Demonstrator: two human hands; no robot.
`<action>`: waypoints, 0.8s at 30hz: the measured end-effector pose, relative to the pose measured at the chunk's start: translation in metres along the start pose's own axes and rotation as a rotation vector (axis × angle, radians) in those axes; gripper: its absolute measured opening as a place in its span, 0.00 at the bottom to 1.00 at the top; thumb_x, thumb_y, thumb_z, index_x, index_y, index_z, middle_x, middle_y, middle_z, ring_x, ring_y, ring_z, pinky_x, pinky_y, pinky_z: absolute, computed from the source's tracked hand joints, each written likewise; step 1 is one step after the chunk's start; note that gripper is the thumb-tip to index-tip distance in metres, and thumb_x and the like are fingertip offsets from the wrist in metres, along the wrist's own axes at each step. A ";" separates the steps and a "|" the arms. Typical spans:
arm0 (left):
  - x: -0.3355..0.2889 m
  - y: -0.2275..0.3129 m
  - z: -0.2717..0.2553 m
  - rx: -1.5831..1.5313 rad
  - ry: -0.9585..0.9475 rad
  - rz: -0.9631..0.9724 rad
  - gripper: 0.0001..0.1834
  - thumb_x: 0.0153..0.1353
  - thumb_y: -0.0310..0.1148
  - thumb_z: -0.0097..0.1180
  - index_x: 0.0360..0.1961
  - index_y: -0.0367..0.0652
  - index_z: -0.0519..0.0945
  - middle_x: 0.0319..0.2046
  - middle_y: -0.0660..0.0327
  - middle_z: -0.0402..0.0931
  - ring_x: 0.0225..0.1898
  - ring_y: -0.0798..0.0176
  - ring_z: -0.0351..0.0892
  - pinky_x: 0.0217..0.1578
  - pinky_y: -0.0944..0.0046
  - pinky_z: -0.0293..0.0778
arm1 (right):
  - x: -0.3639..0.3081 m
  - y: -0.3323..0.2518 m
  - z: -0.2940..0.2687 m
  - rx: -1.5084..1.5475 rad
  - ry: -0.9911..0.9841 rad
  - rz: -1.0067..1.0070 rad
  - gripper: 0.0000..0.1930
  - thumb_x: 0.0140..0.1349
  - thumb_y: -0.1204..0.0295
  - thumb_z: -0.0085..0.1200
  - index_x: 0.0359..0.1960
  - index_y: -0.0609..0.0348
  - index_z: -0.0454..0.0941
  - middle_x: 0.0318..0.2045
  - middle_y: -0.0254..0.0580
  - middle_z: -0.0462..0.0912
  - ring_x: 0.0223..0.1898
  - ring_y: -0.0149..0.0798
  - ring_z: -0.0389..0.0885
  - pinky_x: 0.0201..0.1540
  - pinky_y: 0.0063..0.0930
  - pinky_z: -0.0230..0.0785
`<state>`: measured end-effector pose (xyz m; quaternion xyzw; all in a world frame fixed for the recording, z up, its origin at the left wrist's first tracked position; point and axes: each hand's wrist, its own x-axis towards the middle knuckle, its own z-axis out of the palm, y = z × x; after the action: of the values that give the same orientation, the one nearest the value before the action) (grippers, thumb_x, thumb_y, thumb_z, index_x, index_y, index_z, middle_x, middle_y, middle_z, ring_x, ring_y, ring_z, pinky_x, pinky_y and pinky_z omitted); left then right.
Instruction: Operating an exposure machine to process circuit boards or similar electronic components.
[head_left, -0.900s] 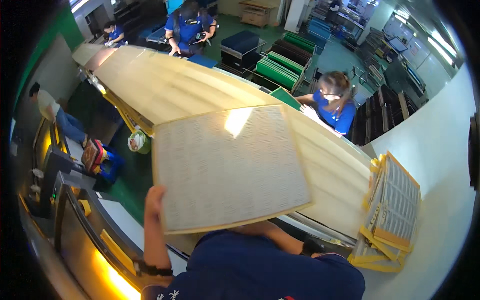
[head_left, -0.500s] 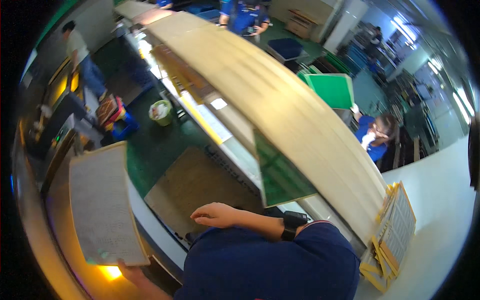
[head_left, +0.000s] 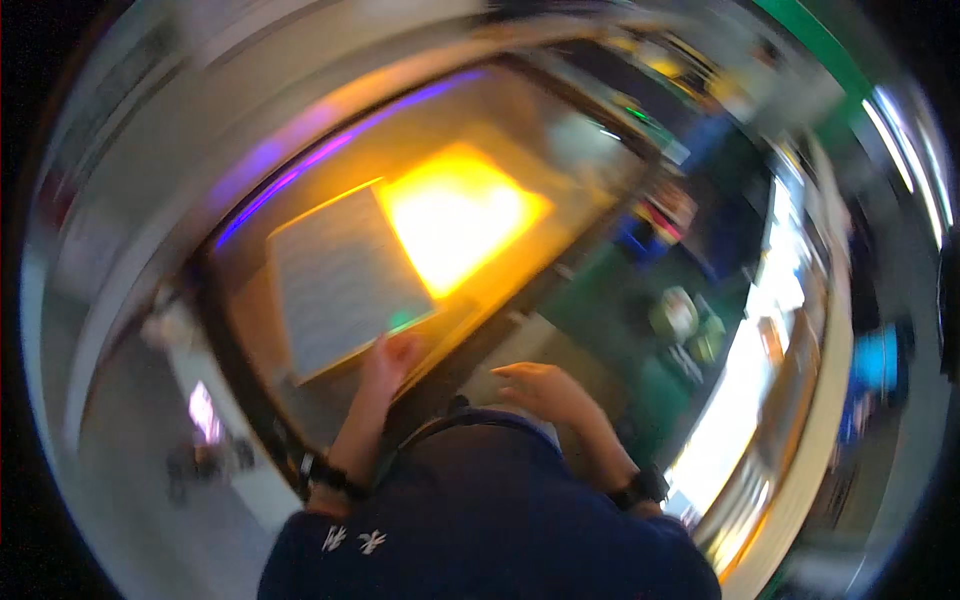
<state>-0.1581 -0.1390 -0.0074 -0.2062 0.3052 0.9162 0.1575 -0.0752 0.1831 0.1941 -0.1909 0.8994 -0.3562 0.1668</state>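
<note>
My left hand [head_left: 393, 362] grips the near edge of a flat grey panel [head_left: 345, 275] with thin yellow edges and a small green spot by that edge. The panel lies on or just over a lit table [head_left: 500, 120]; motion blur hides whether it touches. Right beside the panel, a bright yellow patch of light [head_left: 460, 215] glows from the table. My right hand [head_left: 550, 392] hovers in front of my body past the table's near edge, empty, with its fingers stretched out.
A dark frame [head_left: 560, 265] runs along the table's near side. To the right, a pale green bin [head_left: 675, 312] stands on the green floor, near a red and blue stack [head_left: 660, 215]. Farther right is a long bright light bench [head_left: 730, 400]. A blurred person [head_left: 715, 120] stands beyond.
My view has swung left to face the lit table. The panel has moved with my left hand, and the bright patch, mostly covered before, now shows. My right hand stays empty.
</note>
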 end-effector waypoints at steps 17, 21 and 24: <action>0.022 0.081 -0.003 2.266 0.434 0.525 0.41 0.62 0.67 0.45 0.74 0.66 0.58 0.77 0.64 0.44 0.76 0.36 0.36 0.66 0.20 0.32 | 0.202 -0.103 -0.354 -0.709 1.012 -0.635 0.22 0.52 0.64 0.69 0.48 0.57 0.80 0.42 0.44 0.83 0.45 0.45 0.81 0.50 0.40 0.72; 0.030 0.089 -0.046 2.152 0.519 0.641 0.41 0.62 0.62 0.48 0.72 0.56 0.61 0.75 0.53 0.49 0.75 0.36 0.40 0.68 0.26 0.35 | 0.188 -0.130 -0.317 -0.694 0.960 -0.587 0.23 0.46 0.58 0.71 0.40 0.58 0.83 0.38 0.53 0.83 0.44 0.55 0.80 0.48 0.44 0.73; 0.033 0.071 0.010 2.020 0.221 0.706 0.38 0.68 0.55 0.46 0.68 0.35 0.64 0.69 0.42 0.59 0.69 0.38 0.60 0.69 0.45 0.55 | 0.171 -0.071 -0.314 -0.790 0.943 -0.242 0.20 0.44 0.55 0.66 0.33 0.58 0.84 0.36 0.52 0.83 0.44 0.55 0.80 0.49 0.49 0.72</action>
<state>-0.2192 -0.1812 0.0190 0.0373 0.9758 0.2103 -0.0468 -0.3453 0.2373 0.4331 -0.1610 0.9119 -0.0593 -0.3729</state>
